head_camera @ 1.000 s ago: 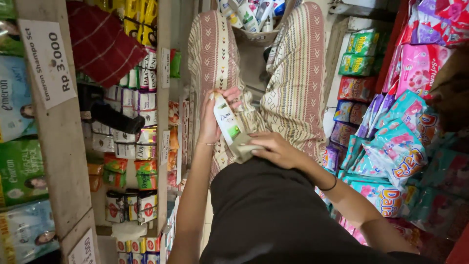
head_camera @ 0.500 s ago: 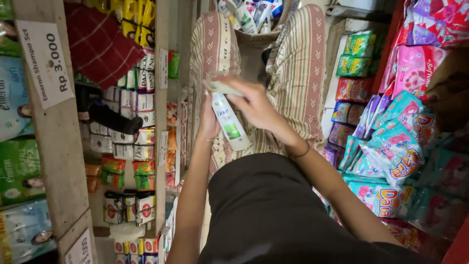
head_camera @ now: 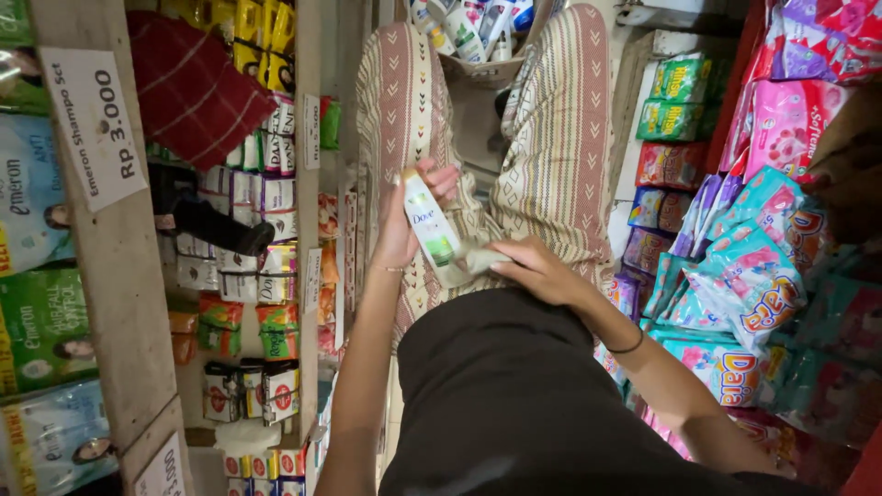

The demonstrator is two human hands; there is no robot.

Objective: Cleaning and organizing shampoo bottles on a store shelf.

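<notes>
Left hand: wrapped around the white and green bottle, fingers on its upper part.
Right hand: closed on the bottle's lower end, over the lap.
Bottle: slanted between both hands, above striped trousers.
Basket: beyond the hands, holding several bottles and tubes.
Left of hands: shelf with hanging sachets.
Right of hands: pink and teal packets, stacked.
</notes>
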